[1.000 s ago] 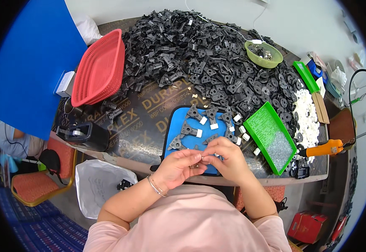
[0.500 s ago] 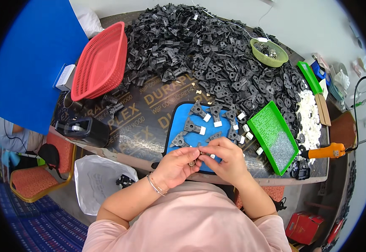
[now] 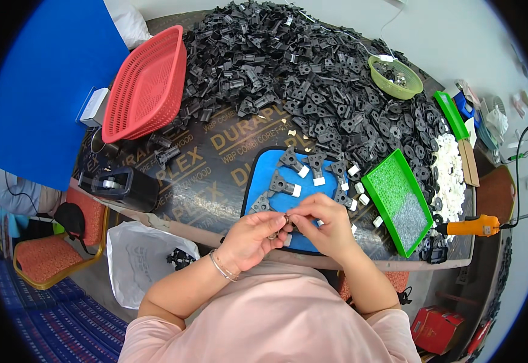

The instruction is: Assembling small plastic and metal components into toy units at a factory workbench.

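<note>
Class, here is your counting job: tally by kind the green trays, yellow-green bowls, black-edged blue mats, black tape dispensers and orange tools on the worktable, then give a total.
Green trays: 2
Yellow-green bowl: 1
Black-edged blue mat: 1
Black tape dispenser: 1
Orange tool: 1
Total: 6

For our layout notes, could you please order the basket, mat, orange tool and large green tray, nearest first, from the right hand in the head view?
1. Mat: just beyond the right hand.
2. Large green tray: right.
3. Orange tool: farther right.
4. Basket: upper left.
</note>
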Demonstrator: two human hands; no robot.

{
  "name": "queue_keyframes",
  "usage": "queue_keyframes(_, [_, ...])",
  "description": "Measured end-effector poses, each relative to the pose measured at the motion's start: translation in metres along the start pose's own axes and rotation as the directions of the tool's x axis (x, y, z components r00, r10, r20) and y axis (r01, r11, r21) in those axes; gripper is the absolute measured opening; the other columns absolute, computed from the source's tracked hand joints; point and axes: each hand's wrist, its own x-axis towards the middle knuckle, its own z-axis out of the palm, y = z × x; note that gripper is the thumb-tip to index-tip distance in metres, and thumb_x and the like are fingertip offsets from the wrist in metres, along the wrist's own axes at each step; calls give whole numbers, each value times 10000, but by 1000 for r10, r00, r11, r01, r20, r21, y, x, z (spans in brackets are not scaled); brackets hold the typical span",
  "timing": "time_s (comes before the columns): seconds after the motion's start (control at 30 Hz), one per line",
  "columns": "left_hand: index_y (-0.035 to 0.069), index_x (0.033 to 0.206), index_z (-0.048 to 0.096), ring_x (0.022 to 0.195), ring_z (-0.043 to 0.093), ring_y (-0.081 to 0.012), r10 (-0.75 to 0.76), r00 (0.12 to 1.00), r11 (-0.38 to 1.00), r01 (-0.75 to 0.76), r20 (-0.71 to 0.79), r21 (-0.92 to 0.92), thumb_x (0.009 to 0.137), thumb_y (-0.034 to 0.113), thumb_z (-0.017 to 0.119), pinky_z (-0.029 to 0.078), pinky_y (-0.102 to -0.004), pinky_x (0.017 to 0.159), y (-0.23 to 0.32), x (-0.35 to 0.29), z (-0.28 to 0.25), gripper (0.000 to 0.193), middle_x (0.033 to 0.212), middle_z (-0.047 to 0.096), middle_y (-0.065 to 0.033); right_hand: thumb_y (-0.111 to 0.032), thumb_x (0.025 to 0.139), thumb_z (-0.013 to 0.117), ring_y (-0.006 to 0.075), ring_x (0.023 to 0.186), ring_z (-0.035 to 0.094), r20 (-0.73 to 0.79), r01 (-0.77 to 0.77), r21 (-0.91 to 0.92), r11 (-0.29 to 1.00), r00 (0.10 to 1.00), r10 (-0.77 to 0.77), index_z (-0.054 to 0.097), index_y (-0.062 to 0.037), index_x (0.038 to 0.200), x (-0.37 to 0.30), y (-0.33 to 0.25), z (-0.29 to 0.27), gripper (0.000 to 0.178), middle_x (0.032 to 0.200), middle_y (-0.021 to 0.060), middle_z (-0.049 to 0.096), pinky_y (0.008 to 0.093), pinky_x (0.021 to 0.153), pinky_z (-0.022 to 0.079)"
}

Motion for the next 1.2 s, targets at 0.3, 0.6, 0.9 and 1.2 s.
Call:
queue_keyframes(0.3, [-12,1051,619,755,574,-128,57,994,998,-60,-96,-25,905,140,596,486,-247,684,12,-3,-7,212,896,630,-63,-142,707,714,211,617,582,46,-143,-348,927,985,169,717,-65,818,56,40,11,135,739,86,610,315,574,473])
queue_keyframes(0.6, [-28,1084,606,763,560,-112,108,988,993,-112,-106,-33,915,149,588,479,-242,676,23,-4,-14,246,900,625,-57,-134,700,708,252,665,606,22,-179,-404,897,979,205,723,-80,821,61,33,16,133,783,89,622,332,614,485])
queue_keyframes(0.9, [-25,1086,608,746,565,-120,135,983,986,-146,-120,-81,905,151,603,487,-243,664,27,0,-14,253,884,626,-55,-106,704,723,190,635,589,2,-121,-416,901,991,134,722,-85,826,58,33,17,124,766,75,617,299,566,468])
queue_keyframes(1.2, [14,1000,639,747,576,-124,140,984,979,-154,-108,-131,901,155,609,489,-247,650,24,-1,-12,174,873,635,-47,-66,712,769,95,601,520,173,51,-3,999,984,-50,727,-94,911,47,-1,19,205,791,9,590,223,519,426])
